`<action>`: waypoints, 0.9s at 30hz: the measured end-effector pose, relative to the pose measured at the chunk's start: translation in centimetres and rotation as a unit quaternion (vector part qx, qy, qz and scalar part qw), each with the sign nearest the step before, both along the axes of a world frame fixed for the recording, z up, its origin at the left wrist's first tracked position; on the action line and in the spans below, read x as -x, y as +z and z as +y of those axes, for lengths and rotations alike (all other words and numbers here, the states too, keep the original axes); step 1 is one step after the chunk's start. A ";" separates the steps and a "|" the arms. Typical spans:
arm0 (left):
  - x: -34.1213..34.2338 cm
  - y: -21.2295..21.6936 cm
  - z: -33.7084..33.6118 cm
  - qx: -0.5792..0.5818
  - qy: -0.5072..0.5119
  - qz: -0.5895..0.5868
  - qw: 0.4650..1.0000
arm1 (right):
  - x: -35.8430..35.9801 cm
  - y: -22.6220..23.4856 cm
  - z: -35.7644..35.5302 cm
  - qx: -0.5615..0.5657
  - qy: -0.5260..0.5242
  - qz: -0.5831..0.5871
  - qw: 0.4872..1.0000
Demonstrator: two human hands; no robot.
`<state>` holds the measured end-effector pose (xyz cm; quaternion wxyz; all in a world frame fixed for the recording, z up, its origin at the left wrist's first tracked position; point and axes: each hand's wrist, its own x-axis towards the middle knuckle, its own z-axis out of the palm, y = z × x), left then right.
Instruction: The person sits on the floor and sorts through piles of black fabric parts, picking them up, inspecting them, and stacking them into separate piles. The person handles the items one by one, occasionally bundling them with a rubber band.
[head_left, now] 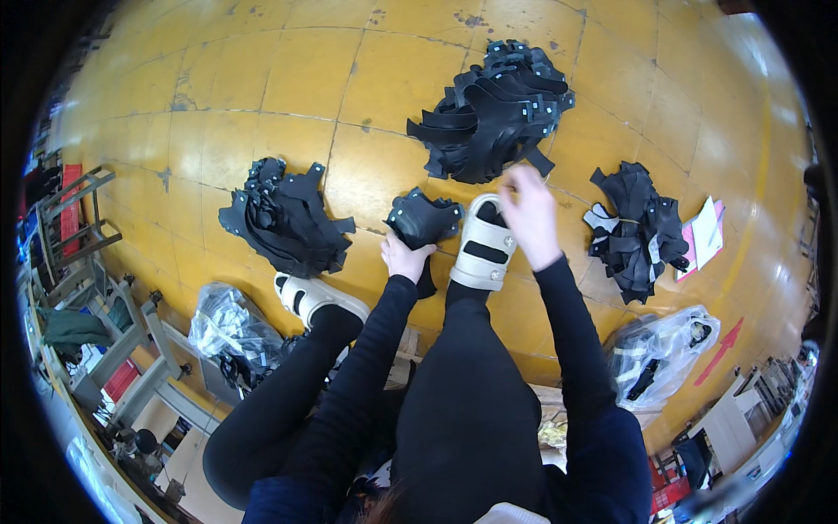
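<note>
My left hand (406,258) is closed around the lower edge of a small stack of black cut pieces (422,218) with small white labels, lying on the floor between my shoes. My right hand (530,210) is above the floor beside my right beige clog (483,249). Its fingers are curled together close to the near edge of a large heap of black cut pieces (497,113); whether anything small is between them is hidden. Another heap of black pieces (286,218) lies left of my left hand. Further right is a bundle of black pieces (635,231) with a band around it.
Pink and white papers (703,237) lie beside the right bundle. Clear plastic bags stand at the left (229,319) and right (655,358). A grey metal frame (83,218) stands at far left, near my left beige clog (319,297). The floor (262,79) is yellow and tiled.
</note>
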<state>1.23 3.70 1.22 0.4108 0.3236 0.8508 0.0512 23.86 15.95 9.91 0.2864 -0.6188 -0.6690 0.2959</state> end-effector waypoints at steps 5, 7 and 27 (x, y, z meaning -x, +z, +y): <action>1.6 -0.8 -0.4 -0.092 0.139 -0.228 0.959 | 11.9 -2.7 6.4 0.003 0.169 0.126 0.978; 1.8 -0.5 -0.7 -0.100 0.165 -0.260 0.946 | 16.0 -5.1 9.2 0.062 0.203 0.089 0.973; 1.5 5.3 3.1 -0.284 -0.096 -0.043 0.953 | -6.1 -1.7 -8.2 0.092 -0.127 0.036 0.987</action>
